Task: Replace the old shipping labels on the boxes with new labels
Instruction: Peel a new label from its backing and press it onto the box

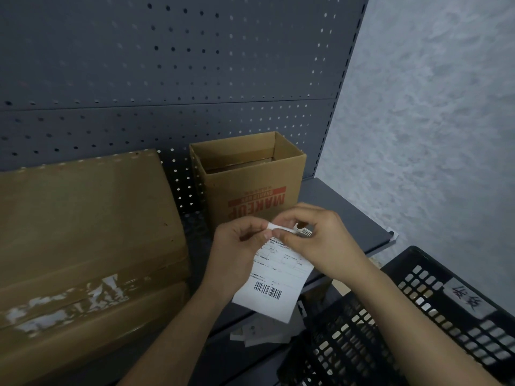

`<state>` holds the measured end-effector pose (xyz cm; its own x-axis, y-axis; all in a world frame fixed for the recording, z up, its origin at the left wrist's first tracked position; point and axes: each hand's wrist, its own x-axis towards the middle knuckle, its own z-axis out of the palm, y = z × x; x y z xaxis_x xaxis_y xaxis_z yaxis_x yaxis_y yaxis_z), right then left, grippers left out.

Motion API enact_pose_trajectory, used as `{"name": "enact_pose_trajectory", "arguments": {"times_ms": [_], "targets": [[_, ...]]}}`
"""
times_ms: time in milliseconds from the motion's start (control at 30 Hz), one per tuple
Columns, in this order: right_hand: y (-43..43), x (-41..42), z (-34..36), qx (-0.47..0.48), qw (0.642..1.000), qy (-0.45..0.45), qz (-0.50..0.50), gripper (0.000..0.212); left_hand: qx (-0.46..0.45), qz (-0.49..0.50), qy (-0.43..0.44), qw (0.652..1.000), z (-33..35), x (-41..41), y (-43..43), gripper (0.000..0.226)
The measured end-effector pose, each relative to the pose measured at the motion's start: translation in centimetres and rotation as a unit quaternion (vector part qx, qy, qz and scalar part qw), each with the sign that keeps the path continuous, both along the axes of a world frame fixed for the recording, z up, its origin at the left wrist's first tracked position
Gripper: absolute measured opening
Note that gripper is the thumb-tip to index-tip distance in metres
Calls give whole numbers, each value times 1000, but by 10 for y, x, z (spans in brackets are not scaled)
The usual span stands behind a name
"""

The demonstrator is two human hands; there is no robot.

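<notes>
A white shipping label [274, 280] with a barcode hangs in front of me above the shelf edge. My left hand [237, 246] pinches its top left corner. My right hand [315, 238] pinches the top edge beside it, where a small curled strip with a barcode sticks up. A large closed cardboard box [83, 232] lies on the shelf at the left, with torn white label scraps [69, 302] along its front. Behind my hands stands a smaller open box [250, 176] printed MAKEUP in red.
The grey metal shelf [348, 218] backs onto a perforated panel [167, 79]. A black plastic crate [404, 316] with a handwritten tag sits at the lower right. Loose white paper scraps [259, 334] lie below the shelf edge. A pale wall rises on the right.
</notes>
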<state>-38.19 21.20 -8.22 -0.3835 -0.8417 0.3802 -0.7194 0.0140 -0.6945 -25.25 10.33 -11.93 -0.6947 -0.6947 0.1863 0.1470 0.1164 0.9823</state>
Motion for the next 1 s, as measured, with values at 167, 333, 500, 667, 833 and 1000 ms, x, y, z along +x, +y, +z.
{"name": "enact_pose_trajectory", "arguments": {"times_ms": [167,333,500,667,833,1000], "targets": [[3,-2,1,20,999,51,3,9,3,-24,-7,1000,1,2,0,14],[4,-4,-7,5,994,111,-6,10,8,-42,-6,999,0,3,-1,15],[3,-7,-14,-8,978,208,-10,11,29,-56,-22,998,0,3,0,18],[4,-10,-20,-43,970,239,-18,11,68,-59,-27,996,2,2,1,19],[3,-9,-23,-72,972,223,-12,5,158,-66,-19,985,8,-2,1,22],[3,-13,-25,-83,970,229,-11,8,138,-68,-44,987,14,-5,-2,17]]}}
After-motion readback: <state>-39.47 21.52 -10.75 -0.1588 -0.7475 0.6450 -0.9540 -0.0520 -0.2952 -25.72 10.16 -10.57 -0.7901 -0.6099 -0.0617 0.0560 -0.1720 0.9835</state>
